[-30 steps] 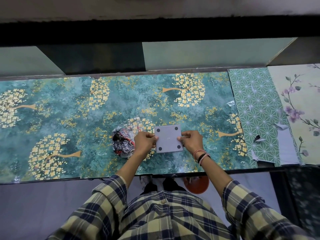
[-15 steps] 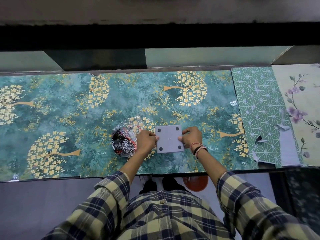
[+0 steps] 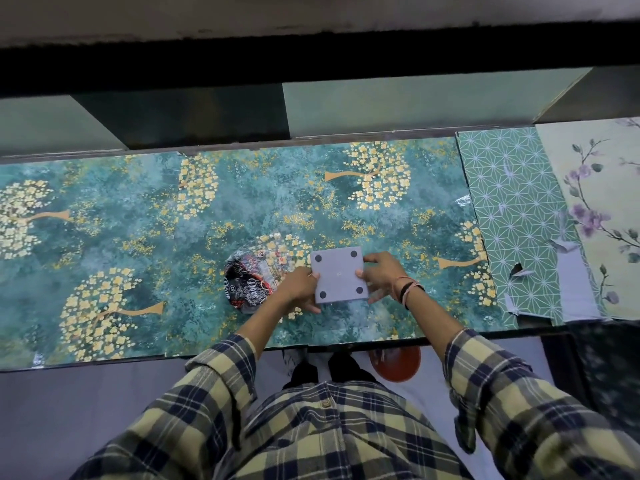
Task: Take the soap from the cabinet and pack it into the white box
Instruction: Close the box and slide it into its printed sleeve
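Note:
A square pale grey-white box [image 3: 338, 274] with a dark round dot at each corner lies near the front middle of the patterned counter [image 3: 138, 237]. My left hand [image 3: 299, 289] grips its left edge and my right hand [image 3: 381, 277] grips its right edge. Just left of the box lies a crumpled black, red and white wrapper [image 3: 251, 278], partly behind my left hand. No bare soap shows; whatever is inside the box is hidden.
Open cabinet compartments [image 3: 194, 112] run along the back of the counter. At the right end lie a green geometric sheet [image 3: 512, 216] and a floral sheet [image 3: 602, 209] with torn edges. A reddish round object [image 3: 394, 362] sits on the floor below the front edge.
Both hands stay on the box. My fingers have shifted a little lower along its sides, and the box has turned slightly.

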